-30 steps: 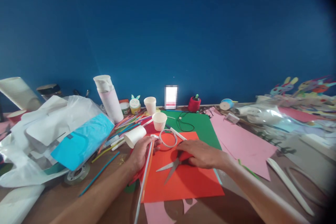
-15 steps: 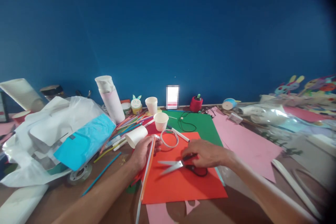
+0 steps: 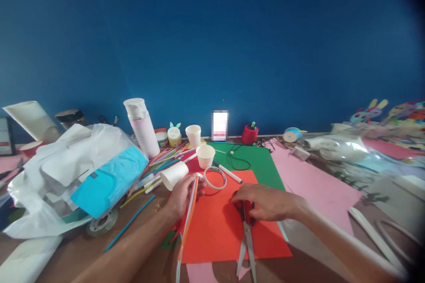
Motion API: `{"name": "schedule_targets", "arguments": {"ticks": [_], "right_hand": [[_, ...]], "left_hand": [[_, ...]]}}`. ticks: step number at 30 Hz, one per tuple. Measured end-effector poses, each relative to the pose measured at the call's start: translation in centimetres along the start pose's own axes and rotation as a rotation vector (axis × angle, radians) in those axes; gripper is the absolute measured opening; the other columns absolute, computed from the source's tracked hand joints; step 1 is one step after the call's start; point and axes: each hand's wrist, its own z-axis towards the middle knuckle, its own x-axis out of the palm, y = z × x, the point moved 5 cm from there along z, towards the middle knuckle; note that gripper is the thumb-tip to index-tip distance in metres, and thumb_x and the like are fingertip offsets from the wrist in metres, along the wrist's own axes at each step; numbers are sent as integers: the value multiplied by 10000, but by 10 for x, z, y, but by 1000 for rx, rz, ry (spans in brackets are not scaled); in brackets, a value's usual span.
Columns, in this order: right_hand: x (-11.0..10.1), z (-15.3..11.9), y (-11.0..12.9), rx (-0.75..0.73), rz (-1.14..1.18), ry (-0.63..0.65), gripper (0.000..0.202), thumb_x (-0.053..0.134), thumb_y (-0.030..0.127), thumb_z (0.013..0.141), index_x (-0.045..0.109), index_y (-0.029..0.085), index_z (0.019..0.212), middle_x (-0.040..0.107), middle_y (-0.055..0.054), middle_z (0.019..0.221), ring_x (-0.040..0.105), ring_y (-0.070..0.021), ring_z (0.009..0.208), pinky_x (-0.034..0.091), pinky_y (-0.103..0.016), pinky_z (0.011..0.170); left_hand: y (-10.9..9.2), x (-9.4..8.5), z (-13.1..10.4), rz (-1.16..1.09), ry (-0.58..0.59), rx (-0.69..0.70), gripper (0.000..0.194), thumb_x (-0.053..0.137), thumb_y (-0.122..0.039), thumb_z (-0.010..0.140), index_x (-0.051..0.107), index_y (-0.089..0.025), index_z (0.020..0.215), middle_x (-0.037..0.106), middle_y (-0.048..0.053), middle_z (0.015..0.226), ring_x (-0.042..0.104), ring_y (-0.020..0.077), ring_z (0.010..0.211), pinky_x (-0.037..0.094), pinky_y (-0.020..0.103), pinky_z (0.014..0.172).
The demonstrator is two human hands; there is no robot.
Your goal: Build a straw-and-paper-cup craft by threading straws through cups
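Now, just left of the red sheet (image 3: 215, 230), a paper cup (image 3: 174, 175) lies on its side by your left hand (image 3: 181, 196). At the sheet's left edge, that hand's fingers are pinched narrow on slender strips (image 3: 190, 212), which run toward you past its near edge. A white ring (image 3: 215, 187) sits at the sheet's far edge. Right of the sheet's middle, your right hand (image 3: 265, 203), much the nearer to the scissors (image 3: 246, 228), has its fingers curled round their dark handles; their long axis points toward you from those fingers, parted blades reaching past the sheet's near edge.
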Motion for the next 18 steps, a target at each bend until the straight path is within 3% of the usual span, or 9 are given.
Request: {"name": "schedule_targets", "arguments": {"ticks": [9,14,18], "right_hand": [[10,-15,2,78,-181,-149,618,410,-12,596,474,276,1140,511,-41,1064,440,-200,995,319,-355,850],[12,-19,-1,132,-249,-144,577,479,98,620,479,314,1155,515,-59,1021,436,-246,971,262,-452,855],[10,-22,-7,142,-180,-78,444,531,207,623,562,291,1059,570,-48,891,489,-229,858,320,-377,776]], "left_hand": [[-2,1,-4,37,-17,19,245,569,-352,727,593,-109,741,602,37,662,578,101,570,469,199,511],[-1,3,-2,-18,-6,35,186,606,-308,695,571,-126,698,529,-29,518,476,59,394,404,183,413],[-2,5,-4,-34,-45,-8,144,629,-264,670,565,-140,702,564,-25,531,493,71,390,394,186,391]]}}
